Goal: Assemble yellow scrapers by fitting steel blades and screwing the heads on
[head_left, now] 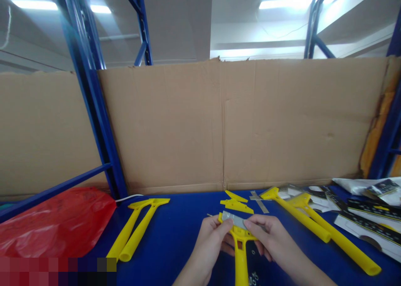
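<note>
Between my two hands is a yellow scraper (240, 256), its handle pointing down toward me. A flat grey metal blade (234, 220) lies across the scraper's head. My left hand (213, 238) grips the head's left side, thumb pressed on the blade. On the other side my right hand (268, 235) pinches the blade's right end and the head, its lower fingers underneath. Just beyond the hands lie loose yellow plastic pieces (237, 205) and some grey blades (260, 202), two of them crossed.
Two yellow scrapers (140, 227) lie at left, near a red plastic bag (62, 223). More yellow scrapers (341, 240) lie at right, beside printed packaging (369, 227). Cardboard (175, 127) walls the back of the blue table (175, 240), and blue rack posts (94, 94) rise there.
</note>
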A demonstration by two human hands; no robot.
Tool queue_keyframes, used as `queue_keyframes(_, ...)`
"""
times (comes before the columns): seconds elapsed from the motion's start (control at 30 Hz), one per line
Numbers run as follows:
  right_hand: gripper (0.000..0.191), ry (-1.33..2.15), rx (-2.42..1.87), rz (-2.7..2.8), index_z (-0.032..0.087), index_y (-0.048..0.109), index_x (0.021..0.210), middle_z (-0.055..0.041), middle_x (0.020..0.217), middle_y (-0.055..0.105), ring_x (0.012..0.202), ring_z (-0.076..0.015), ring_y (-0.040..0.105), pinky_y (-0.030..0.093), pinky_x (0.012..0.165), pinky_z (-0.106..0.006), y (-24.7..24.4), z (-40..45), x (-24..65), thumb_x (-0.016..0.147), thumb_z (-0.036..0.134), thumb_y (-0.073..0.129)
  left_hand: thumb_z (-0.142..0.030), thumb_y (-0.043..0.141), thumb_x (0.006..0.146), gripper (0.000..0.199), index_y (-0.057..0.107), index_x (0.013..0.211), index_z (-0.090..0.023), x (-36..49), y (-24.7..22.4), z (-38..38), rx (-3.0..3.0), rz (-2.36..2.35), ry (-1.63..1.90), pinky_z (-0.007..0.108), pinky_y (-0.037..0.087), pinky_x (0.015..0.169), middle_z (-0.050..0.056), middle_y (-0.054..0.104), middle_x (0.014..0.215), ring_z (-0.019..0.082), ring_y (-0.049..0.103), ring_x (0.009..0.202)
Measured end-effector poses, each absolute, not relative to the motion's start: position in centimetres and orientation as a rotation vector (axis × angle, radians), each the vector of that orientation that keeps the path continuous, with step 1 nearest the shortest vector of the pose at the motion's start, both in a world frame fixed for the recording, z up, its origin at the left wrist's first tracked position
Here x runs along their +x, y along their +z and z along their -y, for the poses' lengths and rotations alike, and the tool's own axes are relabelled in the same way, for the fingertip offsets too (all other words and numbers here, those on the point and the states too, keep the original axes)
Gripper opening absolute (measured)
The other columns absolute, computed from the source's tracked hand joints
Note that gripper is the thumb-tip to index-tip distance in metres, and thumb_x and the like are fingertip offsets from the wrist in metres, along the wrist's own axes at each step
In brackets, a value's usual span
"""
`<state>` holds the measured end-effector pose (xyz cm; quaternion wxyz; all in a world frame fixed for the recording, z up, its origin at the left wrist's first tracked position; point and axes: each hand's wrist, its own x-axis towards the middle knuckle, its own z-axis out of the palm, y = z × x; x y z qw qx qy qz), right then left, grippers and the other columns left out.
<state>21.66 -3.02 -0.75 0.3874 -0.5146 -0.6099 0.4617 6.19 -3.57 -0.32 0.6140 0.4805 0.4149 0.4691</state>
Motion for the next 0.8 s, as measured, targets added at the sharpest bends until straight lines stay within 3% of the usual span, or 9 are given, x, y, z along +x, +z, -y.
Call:
queue_keyframes(0.2,0.044,1.106,-1.402,1.507,0.017,0.061,0.066,0.0097,0.029,0.036,0.026,-0.0051,0.028,0.018,0.031,-0.02,-0.57,2.63,21.86,0.066,0.061,0.06,-0.057,0.067,0.062,0.047,0.059,0.071,-0.012,6.02,-0.48,3.16,1.071,-1.041,1.12,0.017,0.041,0.041,0.006,0.067,0.061,0.011,0.058,0.046)
queue_keyframes(0.43,0.046,1.181,-1.336,1.471,0.02,0.052,0.056,0.0103,0.031,0.032,0.029,-0.0051,0.026,0.013,0.034,-0.021,-1.01,2.49,22.01,0.061,0.065,0.063,-0.062,0.064,0.061,0.054,0.057,0.077,-0.011,6.14,-0.9,2.81,1.032,-0.99,1.097,0.021,0.043,0.04,0.008,0.066,0.06,0.013,0.058,0.044)
queue_keyframes(0.67,0.042,1.104,-1.278,1.472,0.017,0.058,0.053,0.0031,0.048,0.048,0.048,-0.0099,0.039,0.028,0.047,-0.024,-0.46,2.87,22.1,0.062,0.057,0.067,-0.059,0.066,0.062,0.05,0.059,0.075,-0.011,6.12,-0.65,3.03,1.047,-0.989,1.09,0.02,0.043,0.041,0.009,0.068,0.063,0.011,0.058,0.044)
queue_keyframes(0.8,0.042,1.045,-1.289,1.456,0.017,0.058,0.052,0.003,0.049,0.047,0.049,-0.0099,0.038,0.027,0.048,-0.024,-0.3,2.68,22.16,0.06,0.057,0.067,-0.053,0.068,0.064,0.046,0.061,0.078,-0.009,6.12,-0.75,3.15,1.058,-0.96,1.071,0.018,0.043,0.041,0.007,0.067,0.061,0.01,0.057,0.044)
